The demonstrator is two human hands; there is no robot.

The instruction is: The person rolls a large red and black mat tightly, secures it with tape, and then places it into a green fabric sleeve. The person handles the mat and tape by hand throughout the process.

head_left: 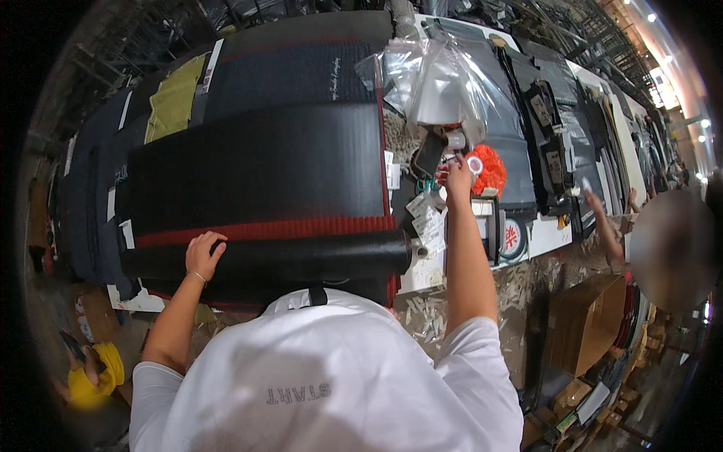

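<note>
Left hand (204,254) flat on rolled mat (301,258)

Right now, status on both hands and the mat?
Left hand flat on rolled black mat. Right hand reaching by tape roll, grip unclear. Paper tags beside roll end.

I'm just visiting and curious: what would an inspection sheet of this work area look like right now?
Surface: long workbench, almost wholly covered by dark mats.
Job's things: black ribbed mat with a red stripe, its near edge rolled into a tube; small roll of white tape.
Clutter: clear plastic bags, orange mesh ball, paper tags, yellow-green cloth.
Hands: left hand rests on the rolled edge; right hand reaches beside the tape; whether it grips anything cannot be told.
Cables: nothing seen.
Surroundings: cardboard boxes on the floor, another person's arm at the bench's right, ceiling lights.
</note>
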